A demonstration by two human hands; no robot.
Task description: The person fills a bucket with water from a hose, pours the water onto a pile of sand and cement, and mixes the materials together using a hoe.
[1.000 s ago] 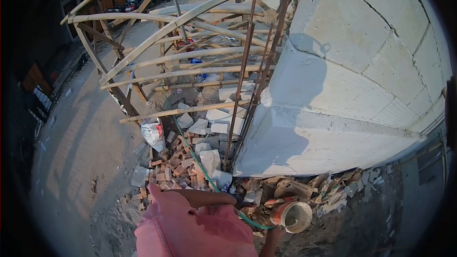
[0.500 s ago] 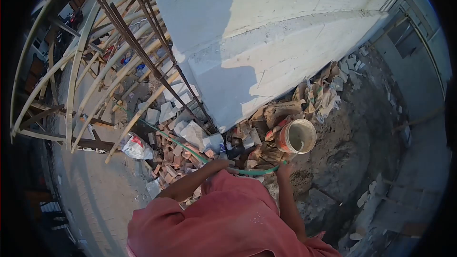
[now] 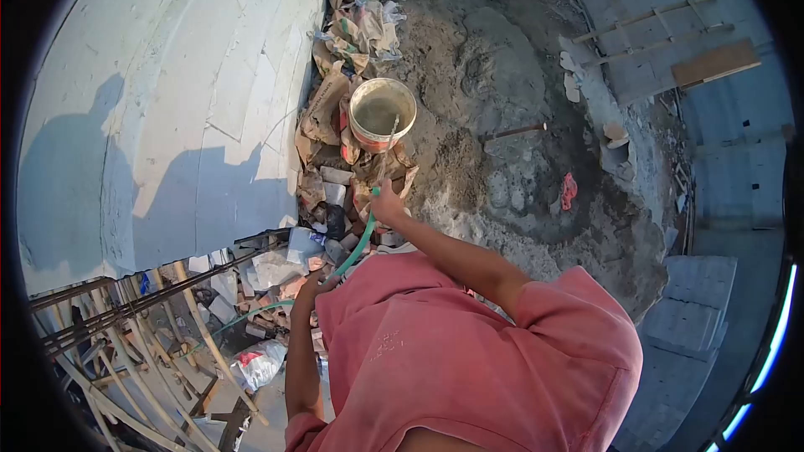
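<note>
My right hand (image 3: 387,203) is closed around the front end of a green hose (image 3: 358,249). A thin stream of water (image 3: 389,146) arcs from the hose mouth into a pale bucket (image 3: 367,141) with orange-red on its outside. Grey, cloudy liquid stands inside the bucket. Farther back, by the side of my pink shirt, my left hand (image 3: 310,289) grips the same hose, its fingers partly hidden. Behind that hand the hose trails off over the rubble at lower left.
Crumpled paper sacks (image 3: 322,109) lie along the white block wall (image 3: 184,100). Wet grey mortar (image 3: 502,59) spreads on the ground, with a wooden-handled tool (image 3: 523,130) and a red cloth (image 3: 569,191) on it. Broken bricks (image 3: 268,318) and bamboo poles (image 3: 205,326) are at lower left.
My view has turned to the right, so the wall and poles now sit at left and more wet mortar shows. Both hands keep hold of the hose, and water still runs into the bucket.
</note>
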